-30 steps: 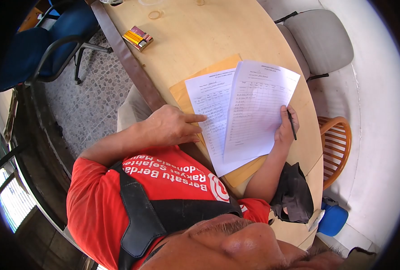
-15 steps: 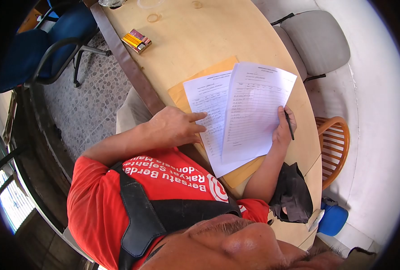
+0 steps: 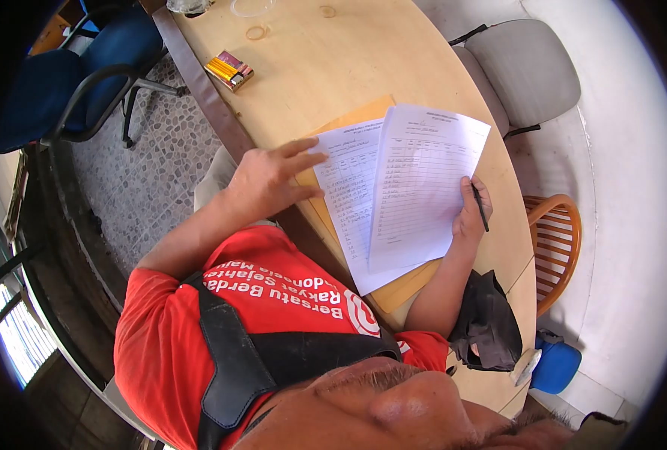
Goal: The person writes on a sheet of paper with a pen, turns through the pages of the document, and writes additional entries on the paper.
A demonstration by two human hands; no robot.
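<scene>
Two printed forms with handwriting, a left sheet and a right sheet, overlap on a brown envelope. My left hand is over the left sheet's upper left edge with its fingers apart and nothing held. At the right sheet's right edge, my right hand has its thumb on the paper and its fingers around a black pen. The pen points down toward the wrist.
On the wooden table lie a pack with a yellow lighter and a black cloth item. Around it stand a grey chair, a wooden chair, a blue chair and a blue stool.
My left hand has moved up and left from the handwritten rows to the sheet's upper left edge, its fingers more spread. My right hand keeps its hold on the paper and pen.
</scene>
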